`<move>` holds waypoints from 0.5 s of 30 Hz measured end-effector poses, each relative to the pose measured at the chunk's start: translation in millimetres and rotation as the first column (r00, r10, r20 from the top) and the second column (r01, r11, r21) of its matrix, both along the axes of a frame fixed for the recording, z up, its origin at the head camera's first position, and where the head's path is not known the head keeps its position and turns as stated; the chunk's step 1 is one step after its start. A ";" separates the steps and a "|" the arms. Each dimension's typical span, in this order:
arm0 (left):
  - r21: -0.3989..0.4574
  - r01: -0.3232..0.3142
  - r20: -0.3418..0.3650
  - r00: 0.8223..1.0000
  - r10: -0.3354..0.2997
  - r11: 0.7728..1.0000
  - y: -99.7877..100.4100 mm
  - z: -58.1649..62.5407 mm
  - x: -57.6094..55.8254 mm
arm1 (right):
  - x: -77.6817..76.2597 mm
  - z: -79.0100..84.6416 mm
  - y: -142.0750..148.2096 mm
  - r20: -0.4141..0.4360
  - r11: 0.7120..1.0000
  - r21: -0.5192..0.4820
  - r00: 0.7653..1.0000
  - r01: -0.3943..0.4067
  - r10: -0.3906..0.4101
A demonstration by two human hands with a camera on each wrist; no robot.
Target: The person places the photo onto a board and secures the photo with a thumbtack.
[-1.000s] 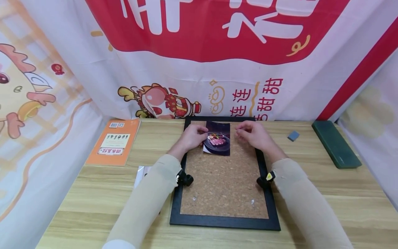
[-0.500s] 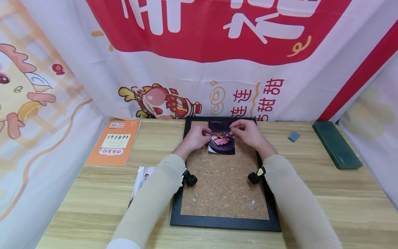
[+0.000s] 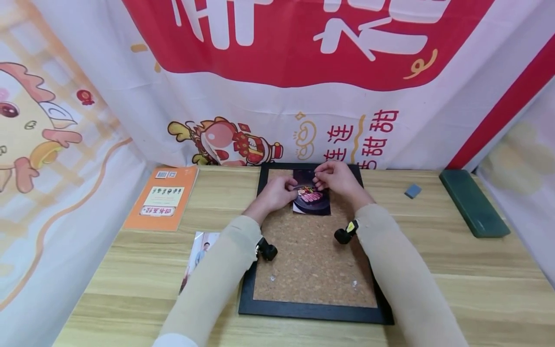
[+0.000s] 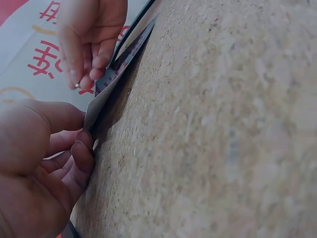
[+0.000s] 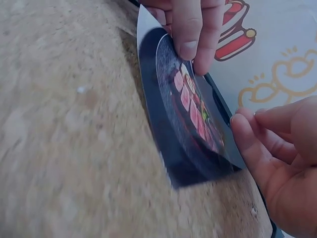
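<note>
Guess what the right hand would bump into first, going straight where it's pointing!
Likely the food photo, just ahead of the right hand, though the pictures leave the depth unclear.

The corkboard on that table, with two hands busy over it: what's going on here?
Someone's left hand pinches the left edge of a food photo at the far end of the framed corkboard. The right hand is over the photo's other side, its fingertips seeming to pinch a tiny pale thing, too small to identify. At this moment the photo is bowed and partly raised off the cork, not lying flat.
</note>
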State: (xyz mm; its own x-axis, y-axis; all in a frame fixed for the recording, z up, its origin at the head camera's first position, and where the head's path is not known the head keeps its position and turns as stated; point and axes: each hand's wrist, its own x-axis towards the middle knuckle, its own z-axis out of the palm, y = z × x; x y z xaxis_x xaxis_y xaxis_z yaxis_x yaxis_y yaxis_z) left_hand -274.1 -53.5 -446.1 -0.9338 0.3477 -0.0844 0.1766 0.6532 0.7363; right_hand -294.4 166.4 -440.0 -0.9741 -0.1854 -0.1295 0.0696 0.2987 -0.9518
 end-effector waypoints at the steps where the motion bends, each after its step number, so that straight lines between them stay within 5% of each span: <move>1: 0.003 0.001 0.002 1.000 -0.001 1.000 0.0 -0.1 0.4 | -1.6 -0.1 -1.8 0.012 1.000 -0.006 1.000 0.000 0.000; 15: 0.044 0.006 0.018 1.000 -0.007 0.999 -1.5 -1.7 4.2 | -16.9 -0.9 -18.0 0.145 0.997 0.053 0.987 0.055 -0.062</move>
